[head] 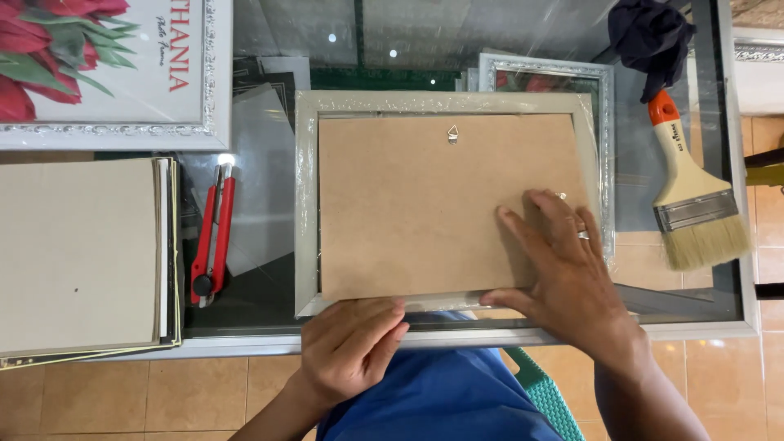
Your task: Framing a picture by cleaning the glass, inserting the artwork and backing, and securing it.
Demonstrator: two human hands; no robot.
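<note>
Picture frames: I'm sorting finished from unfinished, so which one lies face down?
The grey frame under both hands, brown backing board upward; the flower-print frame at top left lies face up.

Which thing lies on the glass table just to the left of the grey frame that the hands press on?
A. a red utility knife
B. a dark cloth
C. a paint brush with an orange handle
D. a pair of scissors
A: the red utility knife lies left of the grey frame; the brush and the dark cloth are to its right.

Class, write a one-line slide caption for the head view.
Two hands, left and right, press brown backing board into a grey picture frame.
</note>
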